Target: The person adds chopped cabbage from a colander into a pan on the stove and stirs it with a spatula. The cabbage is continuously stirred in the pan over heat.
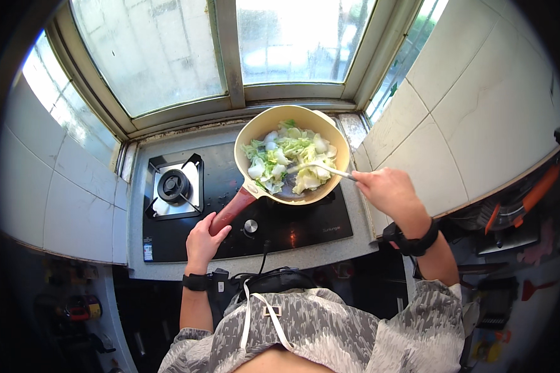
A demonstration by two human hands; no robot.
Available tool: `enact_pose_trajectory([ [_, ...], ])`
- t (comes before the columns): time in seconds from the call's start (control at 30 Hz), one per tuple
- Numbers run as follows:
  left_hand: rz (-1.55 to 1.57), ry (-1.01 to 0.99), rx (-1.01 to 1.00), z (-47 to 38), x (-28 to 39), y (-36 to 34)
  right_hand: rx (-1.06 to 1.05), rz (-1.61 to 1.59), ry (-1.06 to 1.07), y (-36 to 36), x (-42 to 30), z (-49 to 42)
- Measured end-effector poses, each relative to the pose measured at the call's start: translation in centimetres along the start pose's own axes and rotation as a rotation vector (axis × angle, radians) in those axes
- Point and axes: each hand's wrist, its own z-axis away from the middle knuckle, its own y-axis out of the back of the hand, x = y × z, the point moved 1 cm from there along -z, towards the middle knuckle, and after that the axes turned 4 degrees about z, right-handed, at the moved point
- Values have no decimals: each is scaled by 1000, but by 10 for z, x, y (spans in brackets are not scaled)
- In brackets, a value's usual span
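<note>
A cream-coloured wok pan (240, 154) with a red handle (234, 212) sits over the right side of a black glass gas hob. Chopped cabbage leaves (303, 148), pale green and white, lie inside it. My left hand (204, 242) is closed around the end of the pan's handle. My right hand (388, 192) grips the grey end of a light-coloured cooking utensil (329, 168), whose head rests among the leaves near the pan's middle; its exact shape is partly hidden. The right burner is hidden under the pan.
An uncovered burner (173, 187) with a pan support is at the hob's left, and a metal knob (250, 227) sits near its front. Grey countertop (261, 266) borders the hob. Tiled walls (443, 121) stand at both sides, with a framed window (289, 91) behind.
</note>
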Motion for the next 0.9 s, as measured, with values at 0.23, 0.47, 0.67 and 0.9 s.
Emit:
enact_pose_trajectory([
  [0.23,15,8,-24,0,1,2,-236,97,-40,-24,-3,-38],
  [0.47,53,-6,-50,-1,0,5,-135,-160,-147,-59,-25,-72],
  [0.67,67,-16,-66,-3,0,5,-326,8,-228,12,23,-76],
  [0.9,93,-30,-78,-3,-5,4,-760,-207,-526,-6,60,-130],
])
